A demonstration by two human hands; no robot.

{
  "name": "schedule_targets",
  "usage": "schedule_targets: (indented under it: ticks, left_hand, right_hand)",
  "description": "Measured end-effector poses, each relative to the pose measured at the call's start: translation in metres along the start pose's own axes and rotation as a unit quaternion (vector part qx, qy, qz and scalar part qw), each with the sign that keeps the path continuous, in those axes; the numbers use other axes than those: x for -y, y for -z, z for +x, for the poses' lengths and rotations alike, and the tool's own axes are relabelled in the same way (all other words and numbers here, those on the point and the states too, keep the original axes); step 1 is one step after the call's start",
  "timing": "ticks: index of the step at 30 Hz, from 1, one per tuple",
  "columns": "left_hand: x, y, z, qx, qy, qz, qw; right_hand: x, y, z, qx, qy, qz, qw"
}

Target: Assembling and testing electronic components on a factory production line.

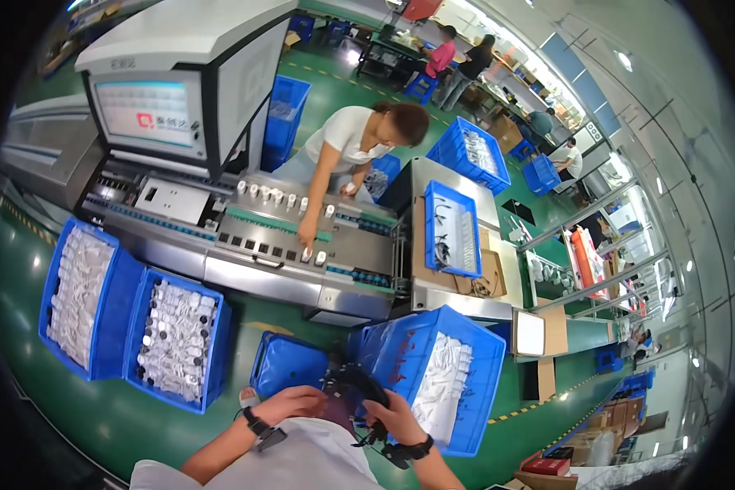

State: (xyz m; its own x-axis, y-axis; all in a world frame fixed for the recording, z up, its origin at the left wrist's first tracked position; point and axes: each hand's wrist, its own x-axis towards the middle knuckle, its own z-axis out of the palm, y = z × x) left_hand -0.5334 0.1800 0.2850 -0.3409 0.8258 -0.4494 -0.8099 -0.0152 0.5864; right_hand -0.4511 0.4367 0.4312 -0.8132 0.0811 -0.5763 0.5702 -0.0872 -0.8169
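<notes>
My right hand (396, 415) is closed around a black curved band with loose black cables (355, 381), in front of my body. Whether it is a headset or a coiled cable I cannot make out. Just left of the band is my left hand (300, 401), its fingers curled together; what they hold, if anything, is hidden. Both wrists wear dark bands. A blue stool (290, 363) stands beyond my left hand. Close by my right hand is a blue crate (486, 371) filled with white cabled parts.
Ahead runs a metal machine (261, 278) with a screen cabinet (147, 114). A co-worker (347, 135) across it reaches to small white blocks (306, 254). Two full blue crates (135, 322) stand at left. A blue tray (429, 220) sits on the bench at right.
</notes>
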Motion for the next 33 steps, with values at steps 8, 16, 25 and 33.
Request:
schedule_targets:
  ticks: [8, 16, 25, 33]
  left_hand:
    - [0.018, 0.056, 0.017, -0.321, -0.038, -0.002, 0.946]
    - [-0.011, -0.008, 0.078, -0.425, -0.019, -0.024, 0.905]
    - [-0.035, -0.01, 0.04, -0.486, -0.005, 0.03, 0.874]
    - [-0.01, 0.147, 0.115, -0.368, 0.048, 0.071, 0.926]
  right_hand:
    - [0.091, 0.215, 0.038, -0.012, -0.03, 0.09, 0.995]
    - [0.111, 0.359, 0.248, -0.118, 0.135, 0.074, 0.981]
    - [0.077, 0.453, 0.454, -0.396, 0.164, -0.394, 0.813]
    - [0.081, 0.323, 0.439, -0.492, 0.251, -0.479, 0.683]
